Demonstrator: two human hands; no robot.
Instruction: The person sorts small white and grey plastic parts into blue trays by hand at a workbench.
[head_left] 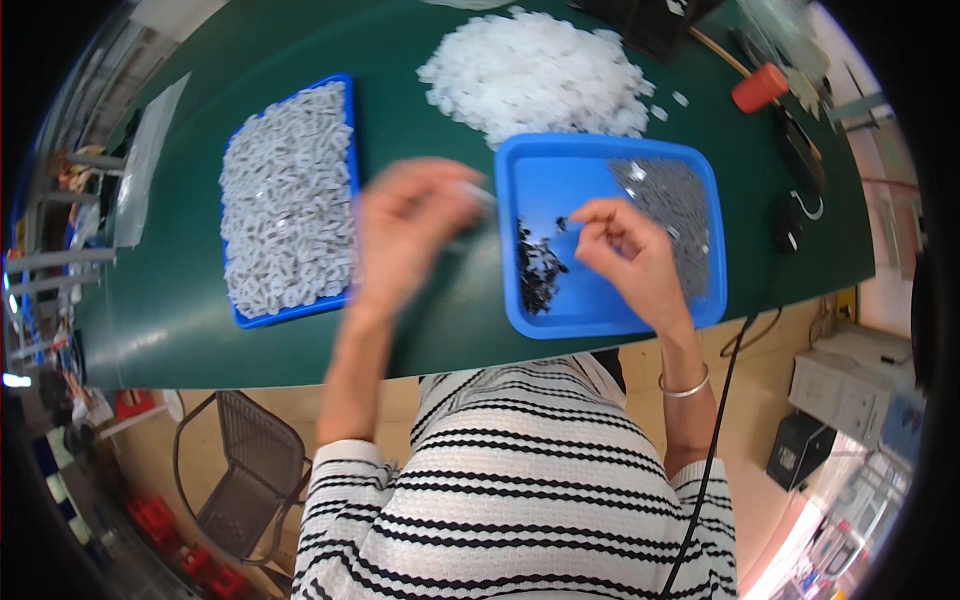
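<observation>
My left hand (415,225), smeared by motion, is closed over the table between the two trays. A small whitish plastic piece (478,193) shows at its fingertips. My right hand (630,255) is over the blue tray (580,318), with fingers curled and pinched. A tiny black part (562,223) shows at the tip of its index finger. In that tray, small black parts (538,272) lie in a loose heap at the left, and many small grey metal-looking pieces (685,215) cover the right side.
A second blue tray (352,130) at the left is filled with small pale plastic parts (285,200). Behind the trays lies a big pile of white plastic pieces (535,75). A red cylinder (759,88) stands at the far right of the green table (440,330). A dark cable (712,450) hangs at the right.
</observation>
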